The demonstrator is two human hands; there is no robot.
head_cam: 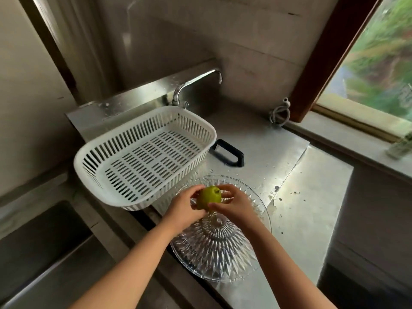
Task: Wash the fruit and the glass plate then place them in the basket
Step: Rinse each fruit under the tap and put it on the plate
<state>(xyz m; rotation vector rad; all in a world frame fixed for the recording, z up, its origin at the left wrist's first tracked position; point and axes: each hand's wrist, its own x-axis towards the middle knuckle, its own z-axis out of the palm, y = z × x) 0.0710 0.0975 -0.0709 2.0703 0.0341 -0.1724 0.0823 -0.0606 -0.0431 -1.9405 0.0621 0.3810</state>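
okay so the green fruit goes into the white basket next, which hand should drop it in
Left. The left hand sits on the basket side of the green fruit, nearest its rim. The right hand is on the far side, over the glass plate, and would have to cross over.

both hands (pixel 209 206) together, fingers curled, forearms extended

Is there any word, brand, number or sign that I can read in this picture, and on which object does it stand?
None: no readable text appears anywhere in the head view.
The white basket, glass plate, green fruit, tap and black handle carry no visible print or label.
The small object on the window sill is too blurred to tell.
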